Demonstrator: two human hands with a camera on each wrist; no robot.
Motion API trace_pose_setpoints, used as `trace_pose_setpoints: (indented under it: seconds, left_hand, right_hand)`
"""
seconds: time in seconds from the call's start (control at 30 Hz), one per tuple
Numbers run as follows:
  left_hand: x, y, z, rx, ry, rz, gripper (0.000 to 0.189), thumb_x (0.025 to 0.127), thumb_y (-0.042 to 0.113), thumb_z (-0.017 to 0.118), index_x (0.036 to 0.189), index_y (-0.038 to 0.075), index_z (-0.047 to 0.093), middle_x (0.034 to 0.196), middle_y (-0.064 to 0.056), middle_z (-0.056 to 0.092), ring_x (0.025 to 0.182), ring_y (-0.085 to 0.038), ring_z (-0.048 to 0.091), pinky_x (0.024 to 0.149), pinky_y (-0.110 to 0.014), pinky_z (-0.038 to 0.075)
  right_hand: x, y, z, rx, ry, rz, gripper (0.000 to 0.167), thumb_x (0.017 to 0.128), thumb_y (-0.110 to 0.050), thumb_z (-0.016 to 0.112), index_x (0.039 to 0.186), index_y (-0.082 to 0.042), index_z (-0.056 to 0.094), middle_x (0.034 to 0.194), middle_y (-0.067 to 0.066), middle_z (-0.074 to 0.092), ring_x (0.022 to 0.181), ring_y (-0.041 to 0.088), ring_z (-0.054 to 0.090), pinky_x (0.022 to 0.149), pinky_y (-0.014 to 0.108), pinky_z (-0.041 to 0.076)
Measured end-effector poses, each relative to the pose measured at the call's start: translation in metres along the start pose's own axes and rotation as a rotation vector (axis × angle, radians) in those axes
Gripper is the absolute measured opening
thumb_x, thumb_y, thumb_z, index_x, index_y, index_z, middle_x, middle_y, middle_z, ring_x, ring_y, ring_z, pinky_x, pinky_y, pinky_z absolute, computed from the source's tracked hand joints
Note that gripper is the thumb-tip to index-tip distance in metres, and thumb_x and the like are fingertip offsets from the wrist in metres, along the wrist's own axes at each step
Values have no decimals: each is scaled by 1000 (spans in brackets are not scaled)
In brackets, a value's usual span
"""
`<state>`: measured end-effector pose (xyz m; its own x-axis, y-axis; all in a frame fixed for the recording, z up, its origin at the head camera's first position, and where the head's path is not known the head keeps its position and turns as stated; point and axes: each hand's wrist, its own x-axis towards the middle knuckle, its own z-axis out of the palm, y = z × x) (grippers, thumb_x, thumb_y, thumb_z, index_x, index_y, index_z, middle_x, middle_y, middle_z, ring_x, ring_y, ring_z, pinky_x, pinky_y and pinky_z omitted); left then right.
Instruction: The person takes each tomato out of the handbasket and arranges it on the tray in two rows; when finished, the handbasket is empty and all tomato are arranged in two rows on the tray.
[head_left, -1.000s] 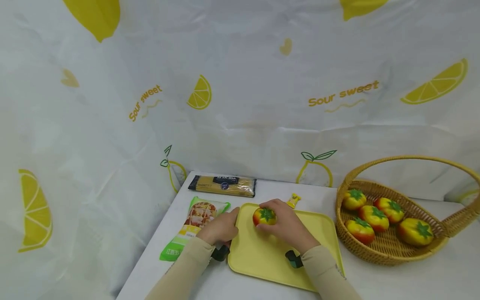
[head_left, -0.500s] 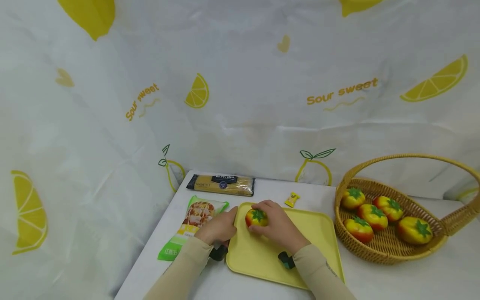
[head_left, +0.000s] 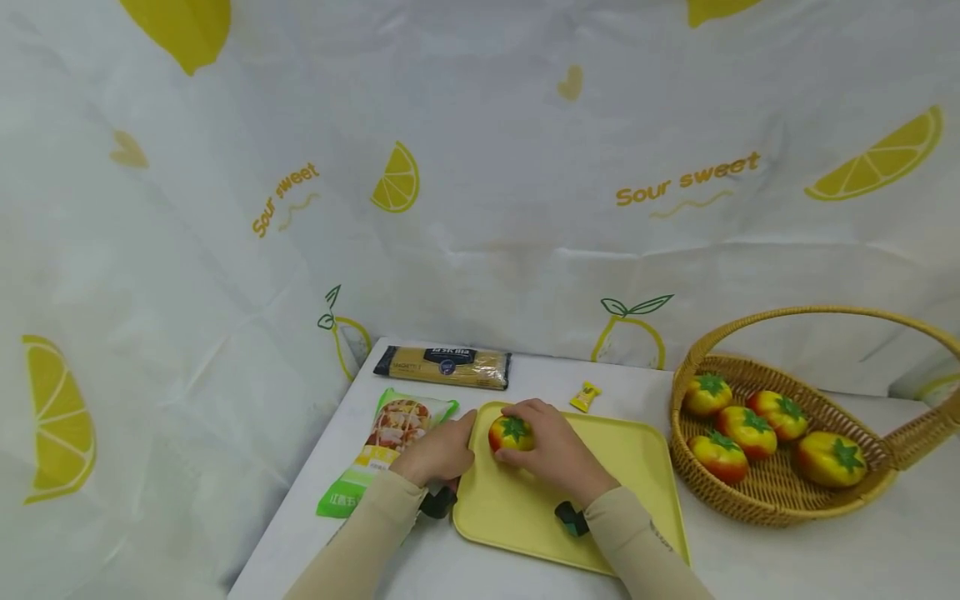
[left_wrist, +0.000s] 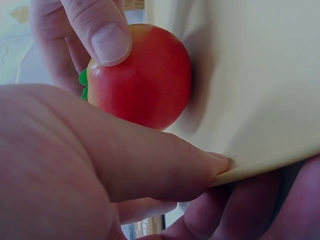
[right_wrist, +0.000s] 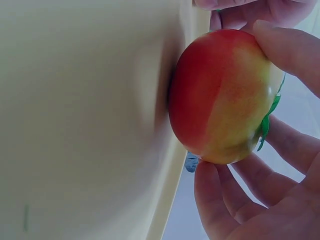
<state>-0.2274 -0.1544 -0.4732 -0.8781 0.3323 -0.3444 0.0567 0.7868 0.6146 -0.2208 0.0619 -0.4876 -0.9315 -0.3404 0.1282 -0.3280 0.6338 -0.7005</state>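
Observation:
My right hand [head_left: 551,450] holds a red-and-yellow tomato [head_left: 511,433] with a green leafy top, thumb on one side and fingers on the other. The tomato is at the left end of a pale yellow tray [head_left: 630,475]; whether it touches the surface I cannot tell. In the right wrist view, the tomato's [right_wrist: 220,95] red side faces the tray and its leaves face the palm. My left hand [head_left: 438,454] pinches the tray's left edge. The left wrist view shows that thumb [left_wrist: 165,162] on top and the fingers curled underneath.
A wicker basket [head_left: 780,521] with several similar tomatoes stands right of the tray. A green-and-white food bag [head_left: 386,442] lies to the left, partly behind the left hand. Spaghetti [head_left: 444,367] and a small yellow packet [head_left: 585,397] lie behind. A lemon-print sheet [head_left: 510,275] hangs behind the table.
The right hand has moved slightly left with the tomato, closer to the tray's left edge, then nearly stopped. The left hand keeps its hold on the tray. The head view has shifted slightly.

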Motion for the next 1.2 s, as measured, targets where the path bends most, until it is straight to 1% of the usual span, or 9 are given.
trace_pose_setpoints:
  seconds: [0.2, 0.43, 0.63, 0.73, 0.8, 0.87, 0.97, 1.03, 1.2]
  left_hand:
    - [1, 1, 0, 10, 2, -4, 57, 102, 0, 55, 157, 6, 45, 86, -10, 65, 52, -22, 63, 47, -33, 54]
    - [3, 2, 0, 11, -1, 17, 54, 102, 0, 55, 154, 6, 46, 89, -11, 66, 53, -23, 64, 47, -33, 54]
    - [0, -1, 1, 4, 1, 18, 58, 101, -1, 55, 158, 4, 43, 91, -11, 67, 51, -22, 63, 46, -32, 54]
    - [-2, -1, 0, -5, 11, 25, 57, 101, -1, 55, 157, 4, 44, 92, -12, 67, 51, -22, 63, 45, -32, 55]
    - [-3, 0, -1, -14, 15, 32, 55, 101, -1, 55, 155, 5, 46, 93, -13, 68, 50, -22, 64, 45, -32, 55]
    - [-4, 0, -2, -25, 13, 25, 59, 102, -1, 54, 159, 5, 43, 94, -13, 68, 50, -22, 64, 45, -32, 56]
    - [-6, 0, -3, -37, 7, 14, 67, 103, 1, 54, 167, 6, 35, 95, -12, 69, 51, -22, 64, 46, -32, 56]
    - [-8, -2, -3, -43, 4, 3, 70, 104, 3, 54, 170, 7, 31, 97, -12, 69, 51, -21, 63, 47, -32, 56]
    - [-9, -1, -1, -36, 0, -5, 73, 104, 5, 57, 171, 7, 28, 111, -16, 72, 50, -22, 62, 47, -33, 55]
  right_hand:
    - [-2, -2, -2, 3, -16, 1, 62, 89, -33, 90, 143, -13, 68, 141, 3, 65, 126, 24, 63, 113, 51, 55]
    - [-4, -1, -5, 9, -2, 29, 66, 88, -34, 91, 146, -14, 67, 142, 3, 65, 125, 24, 63, 114, 51, 55]
    - [-9, -6, -14, -6, 14, 37, 70, 87, -37, 91, 148, -16, 64, 147, 4, 62, 135, 28, 61, 118, 54, 52]
    - [-18, -8, -32, -21, 33, 22, 70, 89, -39, 89, 150, -17, 62, 150, 4, 60, 140, 31, 59, 118, 57, 51]
    - [-28, -6, -49, -50, 48, 9, 69, 92, -41, 87, 152, -18, 61, 152, 4, 59, 144, 34, 57, 117, 59, 50]
    - [-42, -2, -67, -94, 61, -3, 68, 93, -45, 84, 152, -18, 61, 152, 4, 59, 145, 34, 57, 116, 60, 51]
    - [-66, 6, -97, -176, 84, -2, 67, 94, -51, 81, 150, -19, 62, 150, 4, 61, 141, 33, 60, 113, 60, 53]
    - [-83, 13, -117, -230, 107, 0, 64, 94, -49, 82, 148, -18, 64, 147, 4, 64, 135, 32, 63, 110, 58, 56]
    - [-126, 39, -169, -366, 149, 82, 63, 94, -43, 84, 146, -14, 65, 146, 16, 65, 131, 42, 64, 102, 64, 58]
